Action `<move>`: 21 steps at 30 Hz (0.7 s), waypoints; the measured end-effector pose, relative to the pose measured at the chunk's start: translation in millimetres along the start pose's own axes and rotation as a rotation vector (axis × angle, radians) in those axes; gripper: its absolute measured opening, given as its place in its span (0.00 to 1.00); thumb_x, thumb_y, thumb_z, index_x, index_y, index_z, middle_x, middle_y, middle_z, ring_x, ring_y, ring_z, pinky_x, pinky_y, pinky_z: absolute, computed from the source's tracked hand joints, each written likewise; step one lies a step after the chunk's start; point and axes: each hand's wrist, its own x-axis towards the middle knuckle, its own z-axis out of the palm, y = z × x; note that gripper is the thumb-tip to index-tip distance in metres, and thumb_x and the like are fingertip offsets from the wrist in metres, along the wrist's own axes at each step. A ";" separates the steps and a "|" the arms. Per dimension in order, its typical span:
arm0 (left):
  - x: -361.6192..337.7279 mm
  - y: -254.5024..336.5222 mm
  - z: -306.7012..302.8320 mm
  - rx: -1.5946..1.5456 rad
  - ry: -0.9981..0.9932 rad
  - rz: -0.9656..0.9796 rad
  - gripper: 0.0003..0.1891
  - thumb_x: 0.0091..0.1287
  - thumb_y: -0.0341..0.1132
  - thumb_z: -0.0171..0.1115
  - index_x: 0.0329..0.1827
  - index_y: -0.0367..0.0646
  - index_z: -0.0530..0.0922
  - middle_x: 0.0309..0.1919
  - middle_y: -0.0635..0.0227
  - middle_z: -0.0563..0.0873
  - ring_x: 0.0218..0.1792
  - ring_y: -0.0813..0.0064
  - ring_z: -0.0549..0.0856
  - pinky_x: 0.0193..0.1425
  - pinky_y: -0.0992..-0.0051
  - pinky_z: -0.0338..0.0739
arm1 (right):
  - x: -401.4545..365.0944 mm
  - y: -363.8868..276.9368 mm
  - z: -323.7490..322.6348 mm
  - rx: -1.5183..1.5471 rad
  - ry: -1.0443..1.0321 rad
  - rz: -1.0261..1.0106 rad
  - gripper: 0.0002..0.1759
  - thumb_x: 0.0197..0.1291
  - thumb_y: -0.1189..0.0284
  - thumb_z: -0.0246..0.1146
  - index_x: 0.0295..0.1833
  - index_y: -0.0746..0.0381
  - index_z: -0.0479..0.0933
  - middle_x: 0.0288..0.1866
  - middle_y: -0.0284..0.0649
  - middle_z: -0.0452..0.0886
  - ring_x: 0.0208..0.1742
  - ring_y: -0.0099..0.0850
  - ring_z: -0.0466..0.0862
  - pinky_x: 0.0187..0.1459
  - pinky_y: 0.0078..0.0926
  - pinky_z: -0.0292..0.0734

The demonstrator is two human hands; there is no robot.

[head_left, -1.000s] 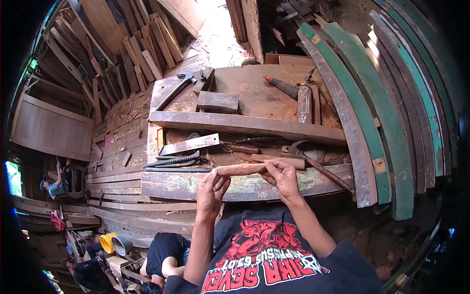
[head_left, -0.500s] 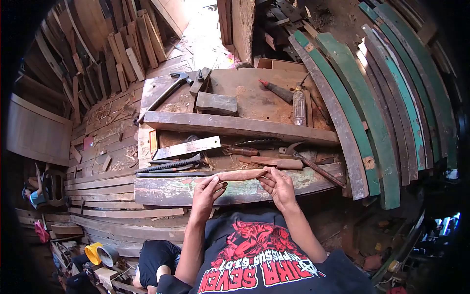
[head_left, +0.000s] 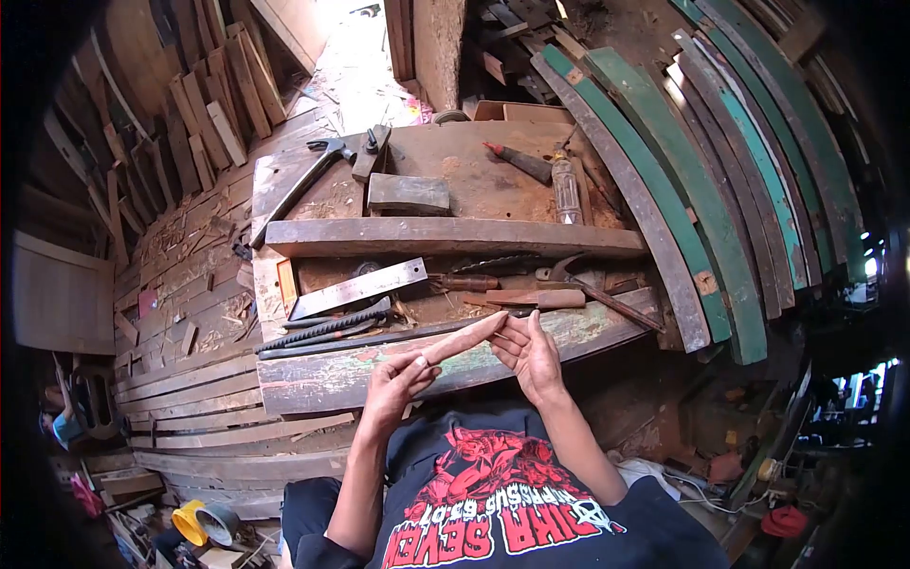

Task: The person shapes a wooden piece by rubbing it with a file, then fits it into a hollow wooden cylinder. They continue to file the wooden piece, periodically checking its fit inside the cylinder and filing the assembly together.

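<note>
A short, rounded wooden stick (head_left: 464,338) is held level between both hands in front of my chest. My left hand (head_left: 393,387) grips its near end with fingers and thumb. My right hand (head_left: 527,353) holds the far end at the fingertips, fingers partly spread. The stick hovers over the worn green-painted plank (head_left: 332,377) at the front edge of the workbench.
The bench carries a steel square (head_left: 358,286), rasps (head_left: 334,321), a claw hammer (head_left: 305,176), a second hammer (head_left: 592,284), a wood block (head_left: 408,192), a plastic bottle (head_left: 566,190) and a long beam (head_left: 445,235). Curved green planks (head_left: 701,180) lean at right. Wooden boards are stacked at left.
The stick's far end has tilted up and my hands sit slightly left; the view has swung so the bench appears higher and farther left.
</note>
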 end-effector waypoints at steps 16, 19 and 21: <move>-16.6 -20.9 -3.4 0.419 -0.128 0.064 0.13 0.73 0.30 0.72 0.56 0.32 0.85 0.43 0.66 0.92 0.43 0.81 0.89 0.50 0.79 0.84 | 6.3 67.9 40.5 -0.200 -0.233 -0.048 0.23 0.77 0.68 0.68 0.70 0.65 0.73 0.50 0.37 0.87 0.48 0.25 0.88 0.51 0.27 0.87; -21.6 -23.4 -4.0 0.445 -0.181 0.085 0.13 0.74 0.30 0.71 0.57 0.32 0.85 0.44 0.66 0.92 0.44 0.81 0.88 0.51 0.78 0.84 | 6.3 76.2 40.3 -0.195 -0.234 -0.050 0.25 0.77 0.66 0.68 0.71 0.66 0.73 0.50 0.37 0.87 0.45 0.24 0.88 0.46 0.24 0.86; -21.6 -25.0 -8.6 0.482 -0.179 0.088 0.13 0.77 0.31 0.69 0.58 0.32 0.85 0.44 0.66 0.92 0.43 0.83 0.88 0.48 0.80 0.83 | 5.8 75.8 40.4 -0.214 -0.236 -0.050 0.26 0.76 0.64 0.69 0.71 0.66 0.73 0.50 0.36 0.87 0.45 0.24 0.88 0.45 0.22 0.85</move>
